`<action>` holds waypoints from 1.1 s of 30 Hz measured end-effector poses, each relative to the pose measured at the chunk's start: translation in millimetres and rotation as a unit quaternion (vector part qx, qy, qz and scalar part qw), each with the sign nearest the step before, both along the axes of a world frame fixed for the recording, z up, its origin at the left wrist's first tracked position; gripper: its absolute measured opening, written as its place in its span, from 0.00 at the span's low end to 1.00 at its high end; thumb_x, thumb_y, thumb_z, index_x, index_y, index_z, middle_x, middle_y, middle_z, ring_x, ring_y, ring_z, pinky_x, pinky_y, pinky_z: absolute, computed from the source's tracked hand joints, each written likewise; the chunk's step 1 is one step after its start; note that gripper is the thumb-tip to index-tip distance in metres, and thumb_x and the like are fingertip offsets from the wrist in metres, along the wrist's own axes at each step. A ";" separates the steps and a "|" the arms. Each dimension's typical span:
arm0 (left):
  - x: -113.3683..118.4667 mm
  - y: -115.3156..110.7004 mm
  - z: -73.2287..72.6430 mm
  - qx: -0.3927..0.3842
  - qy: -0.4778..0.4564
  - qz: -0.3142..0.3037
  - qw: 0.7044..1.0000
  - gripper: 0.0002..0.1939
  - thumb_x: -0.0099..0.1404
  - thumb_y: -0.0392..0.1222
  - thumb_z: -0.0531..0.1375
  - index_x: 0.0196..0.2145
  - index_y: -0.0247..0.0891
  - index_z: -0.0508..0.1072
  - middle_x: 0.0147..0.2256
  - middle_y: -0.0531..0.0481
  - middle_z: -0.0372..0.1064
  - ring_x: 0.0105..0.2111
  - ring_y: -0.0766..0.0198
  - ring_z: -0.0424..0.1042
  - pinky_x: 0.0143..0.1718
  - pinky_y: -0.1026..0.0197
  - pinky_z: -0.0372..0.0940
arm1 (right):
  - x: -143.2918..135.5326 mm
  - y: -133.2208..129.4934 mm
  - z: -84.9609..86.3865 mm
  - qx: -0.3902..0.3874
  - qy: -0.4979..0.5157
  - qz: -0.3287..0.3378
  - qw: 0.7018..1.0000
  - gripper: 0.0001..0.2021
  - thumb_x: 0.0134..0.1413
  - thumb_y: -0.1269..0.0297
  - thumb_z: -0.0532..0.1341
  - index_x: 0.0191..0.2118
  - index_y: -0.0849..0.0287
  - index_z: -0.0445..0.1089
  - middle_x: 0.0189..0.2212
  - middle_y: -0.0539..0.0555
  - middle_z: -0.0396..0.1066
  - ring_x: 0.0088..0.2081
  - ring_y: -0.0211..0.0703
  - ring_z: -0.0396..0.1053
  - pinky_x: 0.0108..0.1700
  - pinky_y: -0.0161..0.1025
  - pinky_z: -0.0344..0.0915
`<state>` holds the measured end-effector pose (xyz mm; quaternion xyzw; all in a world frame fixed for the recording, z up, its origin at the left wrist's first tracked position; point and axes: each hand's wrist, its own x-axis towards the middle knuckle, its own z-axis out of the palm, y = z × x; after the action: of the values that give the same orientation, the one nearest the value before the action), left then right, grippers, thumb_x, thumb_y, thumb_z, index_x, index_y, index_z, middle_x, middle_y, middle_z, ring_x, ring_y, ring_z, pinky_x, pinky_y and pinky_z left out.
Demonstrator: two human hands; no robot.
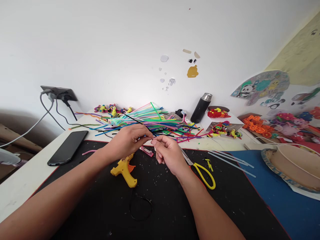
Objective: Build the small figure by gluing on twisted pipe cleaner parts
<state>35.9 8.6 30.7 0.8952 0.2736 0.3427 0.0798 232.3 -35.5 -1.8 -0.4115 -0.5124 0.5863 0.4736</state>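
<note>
My left hand [133,138] and my right hand [168,151] meet over the middle of the black mat [165,206], both closed in a pinch with fingertips almost touching. Between them is the end of a thin black pipe cleaner [136,121], which slants up and left behind my left hand. The small part inside the fingertips is mostly hidden. Below my left hand lies a yellow glue gun [127,171] with an orange trigger. Scissors [205,175] with yellow handles rest just right of my right hand. A small pink-and-clear item [147,151] lies between the hands.
Loose coloured pipe cleaners [140,116] are heaped along the wall. A black phone [68,147] lies at left, and a black flask [201,108] leans at the back. Clear glue sticks [232,160] and a round basket [295,166] are at right. A black cable [151,210] loops in front.
</note>
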 end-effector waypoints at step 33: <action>5.2 2.4 -11.3 0.028 -0.045 0.021 0.998 0.06 0.74 0.37 0.60 0.39 0.38 0.77 0.35 0.49 0.78 0.34 0.64 0.76 0.36 0.64 0.68 | -12.6 -6.5 -8.9 0.002 -0.015 0.048 0.999 0.14 0.58 0.51 0.67 0.36 0.57 0.70 0.16 0.39 0.60 0.13 0.31 0.58 0.17 0.30 0.51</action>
<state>41.1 11.0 19.4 0.8748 0.2785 0.3918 0.0601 219.7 -42.0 -10.7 -0.3946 -0.5395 0.6011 0.4381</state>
